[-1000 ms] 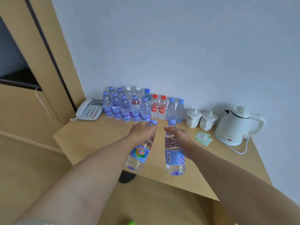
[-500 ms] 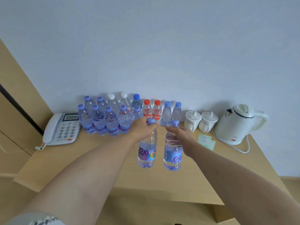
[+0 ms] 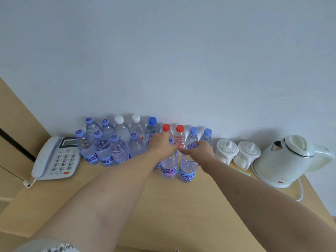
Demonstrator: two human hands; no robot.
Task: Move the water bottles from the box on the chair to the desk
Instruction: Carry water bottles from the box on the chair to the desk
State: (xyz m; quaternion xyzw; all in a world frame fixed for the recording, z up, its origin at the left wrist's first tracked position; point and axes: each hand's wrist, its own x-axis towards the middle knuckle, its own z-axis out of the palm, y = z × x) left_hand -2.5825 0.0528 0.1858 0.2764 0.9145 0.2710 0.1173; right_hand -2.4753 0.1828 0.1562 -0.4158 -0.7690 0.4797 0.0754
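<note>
At the bottom of the frame two bare forearms reach up and inward across the wooden desk, with a patterned sleeve at the lower left edge. Just above centre, the left hand curls its fingers round the neck of a water bottle, and the right hand pinches the neck of a second bottle just below its lilac cap. Both bottles stand upright, side by side, their bases on or just above the desk. Behind them, against the pale wall, a cluster of bottles stands in rows with lilac, white, blue and red caps. Left of the cluster lies a white telephone. To the right sit two white lidded cups, then a white electric kettle with its cord trailing off the desk edge.
</note>
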